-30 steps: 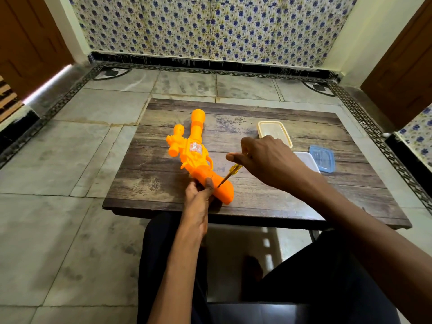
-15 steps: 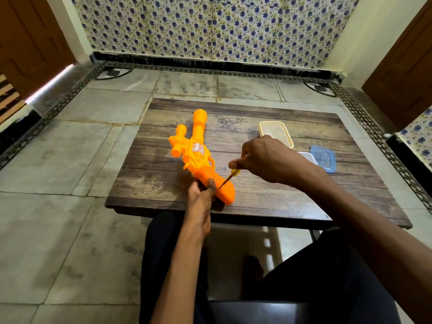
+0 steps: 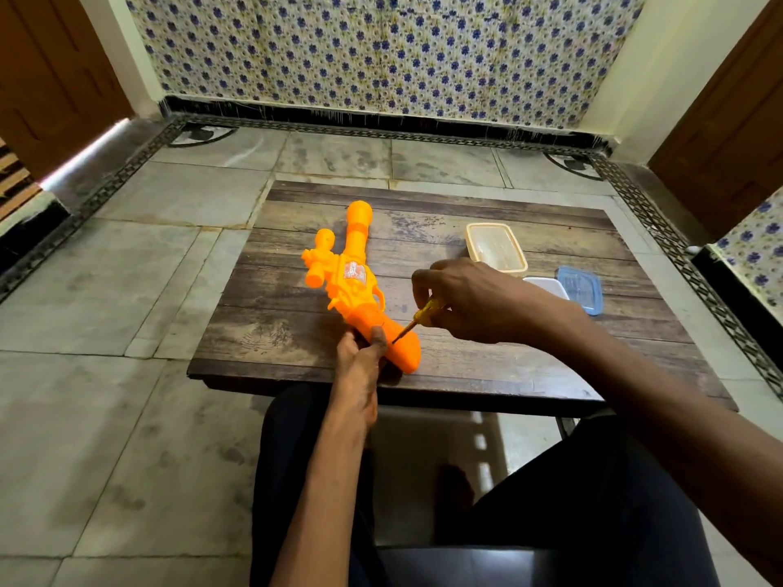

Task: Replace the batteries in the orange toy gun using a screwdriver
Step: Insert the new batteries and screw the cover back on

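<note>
Left hand point(image 3: 360, 353) grips orange toy gun point(image 3: 354, 286); right hand point(image 3: 462, 300) pinches screwdriver point(image 3: 417, 320), tip apparently at handle screw; unscrewing step, steady turning needed.

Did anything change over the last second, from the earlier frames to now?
Almost nothing. The right hand only shifted its fingers slightly on the screwdriver, as if turning it; its tip stayed against the orange toy gun. The left hand kept its grip on the gun's rear end, on the table. The tub and blue lid stayed put; nothing was taken or let go.
</note>
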